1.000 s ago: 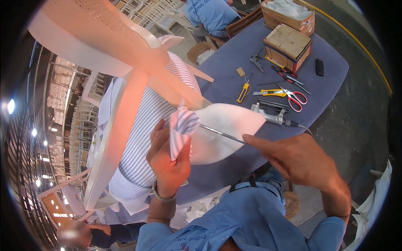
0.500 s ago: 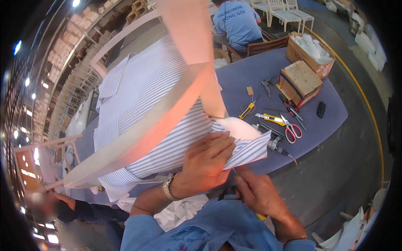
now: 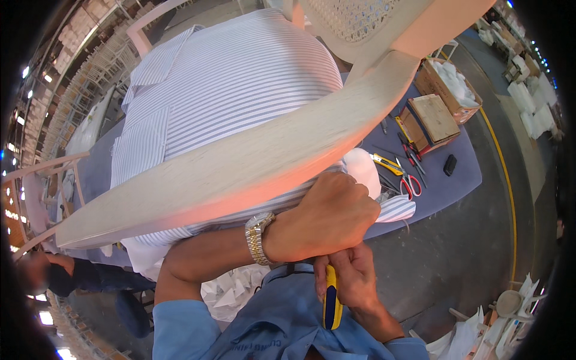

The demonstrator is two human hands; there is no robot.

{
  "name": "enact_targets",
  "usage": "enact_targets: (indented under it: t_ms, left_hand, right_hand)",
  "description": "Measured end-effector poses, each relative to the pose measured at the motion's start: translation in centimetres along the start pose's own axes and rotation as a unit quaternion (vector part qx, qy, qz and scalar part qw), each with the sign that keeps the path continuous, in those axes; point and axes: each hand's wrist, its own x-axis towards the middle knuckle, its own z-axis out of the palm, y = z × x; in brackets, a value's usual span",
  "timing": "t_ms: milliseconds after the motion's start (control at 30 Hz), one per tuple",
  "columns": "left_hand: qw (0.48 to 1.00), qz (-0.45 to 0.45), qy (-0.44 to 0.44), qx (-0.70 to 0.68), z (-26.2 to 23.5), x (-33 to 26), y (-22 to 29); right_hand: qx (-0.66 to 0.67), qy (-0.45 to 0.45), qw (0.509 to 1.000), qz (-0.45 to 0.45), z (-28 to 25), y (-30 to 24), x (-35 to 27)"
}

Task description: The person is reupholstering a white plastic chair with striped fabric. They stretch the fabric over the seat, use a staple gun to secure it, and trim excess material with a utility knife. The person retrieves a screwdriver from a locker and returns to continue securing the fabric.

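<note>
My left hand (image 3: pixel 327 216), with a metal watch on its wrist, is curled closed at the near edge of the chair's seat. It grips the blue-and-white striped fabric (image 3: pixel 396 210), whose loose end sticks out to its right. White padding (image 3: pixel 362 168) shows beside the knuckles. Just below, my right hand (image 3: pixel 357 282) is closed around a yellow and dark blue utility knife (image 3: pixel 332 303); the blade end is hidden. The pale wooden armrest (image 3: pixel 240 168) crosses above my left hand, over the striped seat (image 3: pixel 234 72). A woven cane back (image 3: pixel 354 21) rises at the far side.
On the blue-covered table (image 3: pixel 459 186) lie red-handled scissors (image 3: pixel 411 187), another yellow utility knife (image 3: pixel 387 163) and a black object (image 3: pixel 449 165). Cardboard boxes (image 3: pixel 433 117) stand beyond the tools. A person (image 3: pixel 90 276) is at the lower left. White scraps (image 3: pixel 234 291) lie below the chair.
My left hand has closed from lying flat on the fabric. My right hand has come up beside it, bringing the utility knife into clear view. The chair appears shifted and turned.
</note>
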Motion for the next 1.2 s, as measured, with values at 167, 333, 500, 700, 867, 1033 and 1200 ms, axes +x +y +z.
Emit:
enact_targets:
  t_ms: [167,333,500,700,867,1033,1200]
  left_hand:
    - [1.000,0.028,-0.008,0.004,-0.5,0.1,-0.3]
    - [0.999,0.051,-0.005,0.015,-0.8,-0.2,-0.5]
    - [0.998,0.045,-0.008,0.030,-0.5,-0.2,-0.5]
    - [0.997,0.057,0.032,0.042,-0.1,0.1,-0.3]
    - [0.996,0.073,0.029,0.047,-0.4,-0.1,-0.2]
    - [0.996,0.072,0.012,0.056,-0.6,-0.3,0.0]
    - [0.993,0.095,0.051,0.049,-0.8,-0.4,-0.1]
  right_hand:
    - [0.036,0.025,0.999,-0.012,1.3,0.3,0.3]
    - [0.097,0.035,0.994,-0.043,2.5,1.5,0.9]
    - [0.059,0.069,0.992,-0.088,3.6,3.8,1.8]
    - [0.080,0.101,0.985,-0.110,4.8,5.4,1.5]
    - [0.135,0.062,0.983,-0.107,5.2,5.0,1.6]
    - [0.121,0.068,0.986,-0.093,5.4,4.4,1.8]
    - [0.147,0.045,0.986,-0.059,5.4,3.7,1.8]
